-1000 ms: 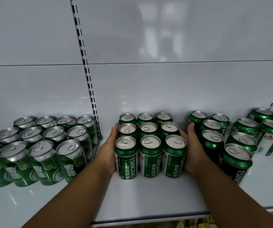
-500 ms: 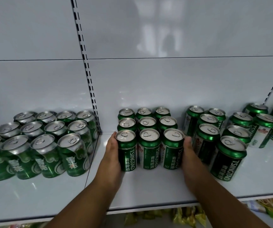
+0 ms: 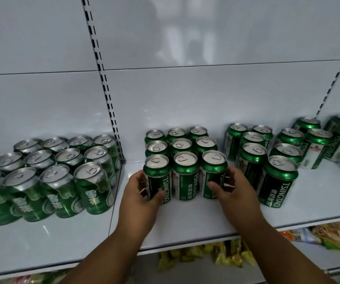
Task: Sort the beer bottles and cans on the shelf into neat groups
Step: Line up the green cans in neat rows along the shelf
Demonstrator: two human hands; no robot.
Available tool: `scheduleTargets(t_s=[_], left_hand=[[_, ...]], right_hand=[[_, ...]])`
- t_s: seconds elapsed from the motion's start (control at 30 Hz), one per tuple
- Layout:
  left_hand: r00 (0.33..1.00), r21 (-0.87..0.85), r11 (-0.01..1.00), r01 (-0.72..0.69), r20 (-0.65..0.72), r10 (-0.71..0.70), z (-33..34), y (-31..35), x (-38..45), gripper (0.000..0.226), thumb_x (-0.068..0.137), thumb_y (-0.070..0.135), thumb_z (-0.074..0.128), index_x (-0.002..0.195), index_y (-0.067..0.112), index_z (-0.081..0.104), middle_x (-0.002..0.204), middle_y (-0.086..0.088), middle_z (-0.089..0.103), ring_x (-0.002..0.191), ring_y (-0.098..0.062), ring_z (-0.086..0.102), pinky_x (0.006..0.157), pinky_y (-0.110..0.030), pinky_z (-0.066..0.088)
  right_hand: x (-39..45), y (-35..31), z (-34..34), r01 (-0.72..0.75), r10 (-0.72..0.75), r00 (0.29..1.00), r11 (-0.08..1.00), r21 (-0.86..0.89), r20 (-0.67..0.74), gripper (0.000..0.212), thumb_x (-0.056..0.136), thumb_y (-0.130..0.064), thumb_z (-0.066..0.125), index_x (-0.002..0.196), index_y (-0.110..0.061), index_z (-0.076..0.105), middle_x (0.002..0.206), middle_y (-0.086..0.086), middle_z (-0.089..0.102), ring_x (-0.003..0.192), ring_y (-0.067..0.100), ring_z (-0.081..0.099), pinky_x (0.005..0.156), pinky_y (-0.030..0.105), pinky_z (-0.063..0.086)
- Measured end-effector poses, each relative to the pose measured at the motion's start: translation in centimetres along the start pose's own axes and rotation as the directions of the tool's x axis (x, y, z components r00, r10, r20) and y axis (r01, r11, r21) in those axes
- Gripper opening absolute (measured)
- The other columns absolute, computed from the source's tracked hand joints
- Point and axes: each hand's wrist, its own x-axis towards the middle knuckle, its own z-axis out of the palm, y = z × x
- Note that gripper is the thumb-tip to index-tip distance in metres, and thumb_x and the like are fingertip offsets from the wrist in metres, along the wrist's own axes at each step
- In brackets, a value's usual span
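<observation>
The left hand (image 3: 142,193) grips the front left can (image 3: 157,177) of the middle block, with the thumb curled across the can's front and the fingers round its left side. The right hand (image 3: 232,189) grips the front right can (image 3: 213,173) in the same way, thumb on the front face and fingers wrapped round the right side. Between these two cans stands the front middle can (image 3: 185,174), close beside both.

These three cans make the front row of the middle block (image 3: 180,149), a group of nine green Tsingtao cans standing upright in three rows of three on the white shelf (image 3: 185,218). The block stands near the centre of the shelf, a little behind its front edge.

To the left, past a slotted upright (image 3: 103,78), stands a second group of green cans (image 3: 48,173) with a different label, packed in rows. To the right is a looser group of Tsingtao cans (image 3: 275,158), less even in its lines. Below the shelf, yellow snack packets (image 3: 206,255) show on a lower level.
</observation>
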Motion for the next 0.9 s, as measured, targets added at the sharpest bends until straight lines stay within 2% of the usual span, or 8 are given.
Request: scheduleTargets(t_s=[0.13,0.27,0.4,0.53,0.63,0.7,0.8,0.9], left_hand=[[1.0,0.05,0.999,0.0,-0.019,0.001,-0.1,0.0,0.0,0.059,0.081,0.009,0.078,0.126,0.034,0.048,0.11,0.027,0.057,0.094,0.018,0.055,0.082,-0.011,0.047],[0.994,0.15,0.988,-0.03,-0.095,0.045,0.1,0.6,-0.8,0.077,0.077,0.017,0.083,0.14,0.024,0.041,0.124,0.015,0.049,0.108,0.005,0.051,0.094,-0.019,0.042],[0.909,0.347,0.907,-0.24,-0.248,0.335,1.1,2.4,-2.7,0.067,0.075,0.016,0.083,0.131,0.015,0.046,0.115,0.009,0.038,0.108,-0.014,0.047,0.092,-0.027,0.038],[0.835,0.39,0.805,-0.447,-0.14,0.531,3.8,4.1,-4.1,0.057,0.074,0.009,0.081,0.118,0.026,0.049,0.105,0.014,0.041,0.099,-0.011,0.049,0.089,-0.018,0.039],[0.83,0.346,0.793,-0.501,-0.066,0.553,7.2,4.6,-5.2,0.043,0.079,0.017,0.072,0.113,0.03,0.05,0.104,0.014,0.046,0.097,-0.005,0.05,0.088,-0.011,0.039],[0.854,0.296,0.823,-0.485,-0.046,0.519,9.9,4.9,-6.1,0.038,0.08,0.021,0.069,0.112,0.031,0.051,0.104,0.012,0.051,0.098,-0.003,0.052,0.088,-0.009,0.04],[0.911,0.215,0.889,-0.405,0.018,0.411,13.9,5.3,-7.0,0.037,0.084,0.021,0.071,0.112,0.035,0.051,0.106,0.018,0.053,0.103,0.004,0.053,0.086,-0.005,0.039],[0.955,0.183,0.938,-0.295,0.077,0.286,17.5,5.7,-7.7,0.039,0.089,0.022,0.07,0.12,0.036,0.051,0.114,0.018,0.054,0.108,0.003,0.052,0.088,-0.009,0.042]], right_hand=[[-0.1,-0.5,0.2,-0.005,0.005,1.0,0.999,-0.033,-0.013,0.046,0.083,-0.024,0.076,0.12,-0.035,0.051,0.101,-0.029,0.055,0.087,-0.022,0.053,0.072,-0.003,0.04],[-0.7,-0.6,-0.2,-0.002,-0.011,0.998,0.984,-0.18,-0.069,0.055,0.081,-0.041,0.076,0.129,-0.026,0.053,0.112,-0.015,0.058,0.101,0.004,0.056,0.088,0.024,0.047],[-0.8,-1.5,-1.8,0.102,-0.144,0.984,0.94,-0.326,-0.107,0.05,0.084,-0.043,0.072,0.125,-0.019,0.054,0.109,-0.006,0.057,0.09,0.006,0.055,0.077,0.027,0.048],[-0.3,-2.4,-3.9,0.297,-0.339,0.939,0.882,-0.367,-0.055,0.035,0.087,-0.033,0.071,0.117,-0.018,0.06,0.101,-0.011,0.052,0.087,0.003,0.052,0.076,0.025,0.047],[1.1,-3.0,-6.5,0.448,-0.467,0.883,0.802,-0.395,0.055,0.024,0.085,-0.025,0.074,0.106,-0.018,0.065,0.096,-0.012,0.052,0.084,0.0,0.05,0.074,0.02,0.043],[2.8,-3.5,-9.1,0.518,-0.479,0.853,0.729,-0.447,0.206,0.02,0.086,-0.027,0.072,0.104,-0.02,0.067,0.098,-0.009,0.056,0.089,0.004,0.051,0.079,0.02,0.041],[6.1,-4.4,-12.7,0.568,-0.362,0.817,0.644,-0.513,0.449,0.021,0.09,-0.035,0.066,0.11,-0.027,0.065,0.107,-0.01,0.057,0.099,0.006,0.051,0.084,0.024,0.042],[9.4,-5.4,-14.8,0.569,-0.239,0.798,0.602,-0.561,0.553,0.025,0.09,-0.038,0.065,0.112,-0.027,0.064,0.109,-0.007,0.055,0.103,0.013,0.054,0.09,0.032,0.045]])
